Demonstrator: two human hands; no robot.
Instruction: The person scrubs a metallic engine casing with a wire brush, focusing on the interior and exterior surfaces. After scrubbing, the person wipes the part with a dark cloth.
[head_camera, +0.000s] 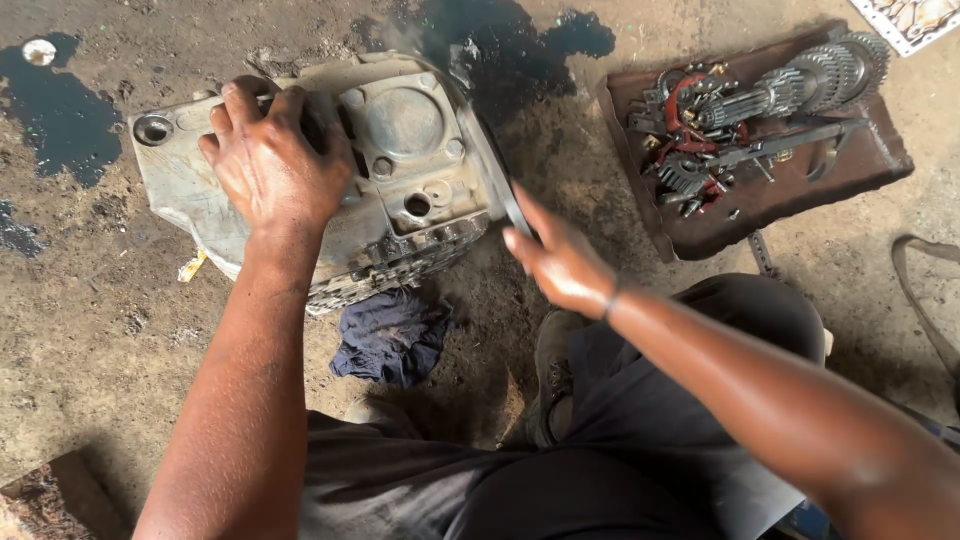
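Observation:
A grey metal engine casing (400, 150) lies on the dirt floor in front of me. My left hand (270, 160) presses down on its upper left part, fingers curled over the far edge. My right hand (560, 262) is at the casing's right side, blurred with motion, gripping a dark flat tool (495, 170) that runs up along the casing's edge. A dark blue rag (390, 335) sits crumpled on the ground just below the casing.
A brown tray (860, 165) at the upper right holds gear shafts (790, 90), red-marked parts and small pieces. Dark oil stains (60, 115) mark the floor at the left and top. My bent knees and a shoe (555, 350) fill the lower frame.

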